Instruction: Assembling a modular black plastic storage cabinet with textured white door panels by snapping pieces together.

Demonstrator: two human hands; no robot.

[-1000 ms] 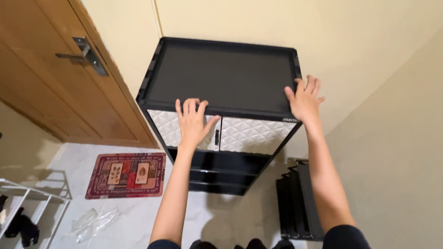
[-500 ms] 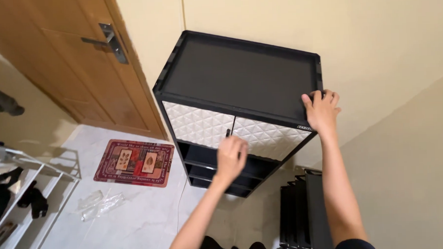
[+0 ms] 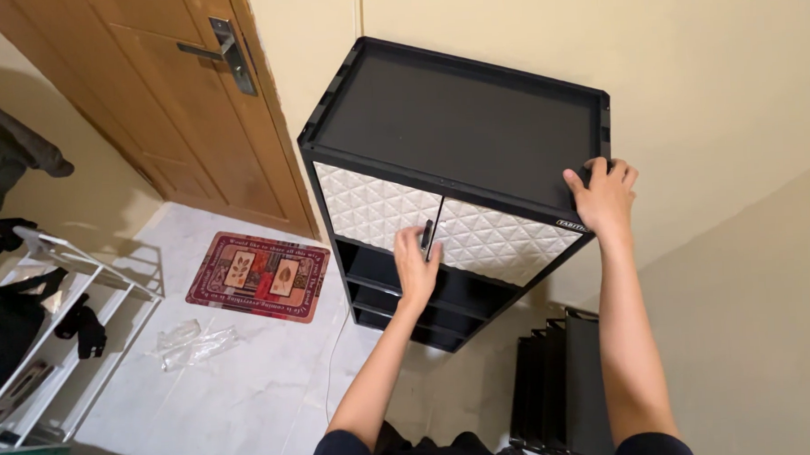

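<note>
A tall black cabinet (image 3: 459,118) stands against the beige wall, seen from above. Below its flat tray-like top are two white quilted doors (image 3: 373,206), with open black shelves (image 3: 443,293) under them. My left hand (image 3: 417,261) reaches the middle seam of the doors, fingers curled around the small dark door handle (image 3: 427,236). My right hand (image 3: 601,194) grips the top's front right corner, fingers hooked over the rim.
A wooden door (image 3: 158,101) with a metal lever is at the left. A red patterned mat (image 3: 261,274) and crumpled clear plastic (image 3: 189,343) lie on the tiled floor. A white rack (image 3: 54,338) stands far left. Black panels (image 3: 563,383) lean beside the cabinet.
My left hand came off the cabinet top, dropped down the front and closed on the door handle. My right hand stayed at the top's right corner. The view shifted right.
</note>
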